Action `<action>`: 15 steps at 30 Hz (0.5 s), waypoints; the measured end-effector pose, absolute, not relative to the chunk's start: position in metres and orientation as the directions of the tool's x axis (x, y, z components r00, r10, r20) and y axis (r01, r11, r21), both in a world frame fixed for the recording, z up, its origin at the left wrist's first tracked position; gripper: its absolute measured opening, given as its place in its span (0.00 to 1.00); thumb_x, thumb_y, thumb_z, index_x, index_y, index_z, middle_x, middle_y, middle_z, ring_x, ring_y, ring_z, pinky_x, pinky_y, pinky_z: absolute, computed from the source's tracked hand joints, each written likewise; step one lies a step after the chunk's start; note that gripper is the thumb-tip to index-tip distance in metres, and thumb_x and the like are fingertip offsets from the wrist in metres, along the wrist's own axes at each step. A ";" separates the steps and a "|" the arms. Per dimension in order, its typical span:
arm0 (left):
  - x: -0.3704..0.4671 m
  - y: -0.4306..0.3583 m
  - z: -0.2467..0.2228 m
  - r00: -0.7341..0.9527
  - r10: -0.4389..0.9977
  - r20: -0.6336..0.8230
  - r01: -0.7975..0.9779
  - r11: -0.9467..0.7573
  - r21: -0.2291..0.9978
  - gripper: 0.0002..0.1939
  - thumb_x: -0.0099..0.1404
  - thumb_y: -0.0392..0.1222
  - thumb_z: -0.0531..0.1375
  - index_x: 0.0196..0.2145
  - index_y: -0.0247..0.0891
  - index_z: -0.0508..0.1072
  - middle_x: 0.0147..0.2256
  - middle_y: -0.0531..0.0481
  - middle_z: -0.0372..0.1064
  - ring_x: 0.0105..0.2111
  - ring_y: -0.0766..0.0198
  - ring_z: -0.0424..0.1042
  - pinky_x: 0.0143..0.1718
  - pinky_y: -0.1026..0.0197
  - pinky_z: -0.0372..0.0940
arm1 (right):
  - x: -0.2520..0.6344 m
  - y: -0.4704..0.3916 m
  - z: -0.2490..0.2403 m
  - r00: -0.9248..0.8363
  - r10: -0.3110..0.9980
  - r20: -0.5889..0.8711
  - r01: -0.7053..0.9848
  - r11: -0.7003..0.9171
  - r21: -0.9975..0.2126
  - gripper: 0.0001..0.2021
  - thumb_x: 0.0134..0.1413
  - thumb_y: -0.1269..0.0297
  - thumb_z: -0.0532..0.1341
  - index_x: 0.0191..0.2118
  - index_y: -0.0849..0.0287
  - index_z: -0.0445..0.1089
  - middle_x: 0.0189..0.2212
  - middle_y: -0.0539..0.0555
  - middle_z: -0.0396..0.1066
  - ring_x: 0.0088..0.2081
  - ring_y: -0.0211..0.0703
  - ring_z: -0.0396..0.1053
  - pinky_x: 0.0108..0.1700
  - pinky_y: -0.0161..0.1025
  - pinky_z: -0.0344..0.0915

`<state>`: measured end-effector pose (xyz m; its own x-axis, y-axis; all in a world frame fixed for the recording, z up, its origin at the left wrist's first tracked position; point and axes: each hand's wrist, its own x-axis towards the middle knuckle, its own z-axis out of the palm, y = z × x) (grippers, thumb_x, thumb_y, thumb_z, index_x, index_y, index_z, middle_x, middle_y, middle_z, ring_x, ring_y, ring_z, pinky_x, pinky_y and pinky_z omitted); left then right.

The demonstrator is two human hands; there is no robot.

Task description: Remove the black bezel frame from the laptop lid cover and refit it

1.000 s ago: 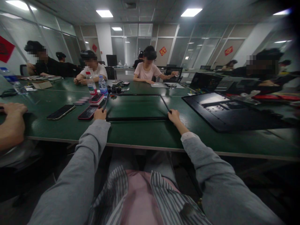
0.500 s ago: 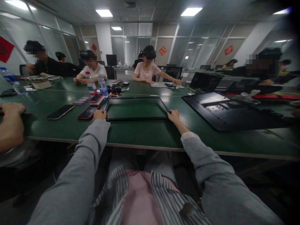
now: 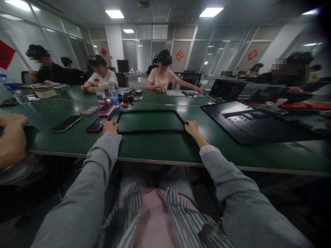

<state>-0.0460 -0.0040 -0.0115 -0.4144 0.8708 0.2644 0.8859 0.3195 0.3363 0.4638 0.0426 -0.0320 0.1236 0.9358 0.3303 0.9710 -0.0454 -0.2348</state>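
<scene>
- Frame [image 3: 152,131], black, is held flat at green table [image 3: 160,148]; contact can't be confirmed.
- Left side is gripped by left hand [image 3: 110,126], right side by right hand [image 3: 191,127].
- Black panel [image 3: 254,125] is laid farther right.

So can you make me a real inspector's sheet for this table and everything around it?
Surface: green table, shiny in spots.
Things in hand: black frame, between both hands.
Clutter: phones and bottles left; black panel right.
Hands: left hand and right hand grip the frame's sides, near its front corners.
Cables: dark bundle far left, perhaps cable.
Surroundings: people seated around; ceiling lights on.
</scene>
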 end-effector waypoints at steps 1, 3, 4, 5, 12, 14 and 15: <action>-0.045 -0.004 -0.011 -0.414 0.873 0.257 0.886 0.322 0.333 0.21 0.68 0.46 0.57 0.53 0.36 0.79 0.51 0.31 0.71 0.54 0.44 0.70 0.54 0.49 0.66 | 0.464 0.042 -0.032 0.121 0.936 0.331 0.971 -0.042 -0.237 0.24 0.65 0.67 0.49 0.60 0.72 0.71 0.53 0.71 0.71 0.60 0.59 0.62 0.62 0.51 0.55; -0.044 -0.006 -0.009 -0.414 0.876 0.245 0.886 0.328 0.327 0.21 0.68 0.46 0.57 0.53 0.35 0.79 0.52 0.30 0.71 0.54 0.44 0.70 0.54 0.49 0.65 | 0.463 0.042 -0.032 0.118 0.936 0.332 0.970 -0.037 -0.240 0.24 0.65 0.67 0.49 0.60 0.72 0.71 0.53 0.71 0.71 0.60 0.59 0.62 0.62 0.51 0.55; -0.043 -0.006 -0.008 -0.415 0.877 0.241 0.886 0.330 0.327 0.22 0.68 0.46 0.57 0.54 0.35 0.79 0.52 0.30 0.71 0.54 0.44 0.70 0.54 0.49 0.65 | 0.463 0.042 -0.032 0.119 0.935 0.333 0.970 -0.037 -0.242 0.24 0.64 0.67 0.50 0.60 0.72 0.71 0.53 0.71 0.71 0.60 0.59 0.62 0.62 0.52 0.55; -0.043 -0.007 -0.007 -0.416 0.878 0.239 0.885 0.330 0.328 0.22 0.68 0.46 0.57 0.54 0.36 0.79 0.52 0.30 0.71 0.54 0.44 0.70 0.55 0.49 0.65 | 0.463 0.041 -0.031 0.122 0.934 0.335 0.969 -0.039 -0.245 0.24 0.64 0.67 0.50 0.60 0.71 0.71 0.54 0.71 0.71 0.60 0.59 0.62 0.62 0.52 0.55; -0.042 -0.008 -0.009 -0.430 0.865 0.260 0.875 0.327 0.358 0.21 0.65 0.45 0.59 0.53 0.37 0.79 0.53 0.31 0.71 0.55 0.43 0.70 0.55 0.48 0.66 | 0.459 0.030 -0.023 0.218 0.930 0.296 0.947 -0.128 -0.295 0.24 0.61 0.63 0.55 0.58 0.67 0.74 0.54 0.70 0.68 0.59 0.60 0.62 0.61 0.51 0.58; -0.043 -0.008 -0.010 -0.440 0.857 0.267 0.869 0.332 0.366 0.21 0.64 0.45 0.60 0.52 0.38 0.79 0.53 0.31 0.71 0.55 0.42 0.70 0.54 0.47 0.66 | 0.459 0.028 -0.021 0.239 0.928 0.285 0.939 -0.147 -0.310 0.24 0.60 0.63 0.56 0.58 0.66 0.74 0.54 0.70 0.67 0.59 0.61 0.61 0.61 0.50 0.59; -0.043 -0.008 -0.010 -0.446 0.854 0.267 0.866 0.337 0.369 0.21 0.64 0.46 0.60 0.52 0.38 0.79 0.53 0.31 0.71 0.55 0.42 0.70 0.54 0.46 0.66 | 0.458 0.027 -0.021 0.245 0.928 0.282 0.936 -0.150 -0.318 0.24 0.60 0.62 0.56 0.59 0.66 0.74 0.55 0.70 0.66 0.59 0.61 0.61 0.60 0.51 0.59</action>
<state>-0.0429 -0.0076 -0.0098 -0.4459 0.8545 0.2666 0.8662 0.3368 0.3692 0.4583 0.0271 -0.0208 0.2445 0.9277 0.2822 0.9361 -0.1500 -0.3182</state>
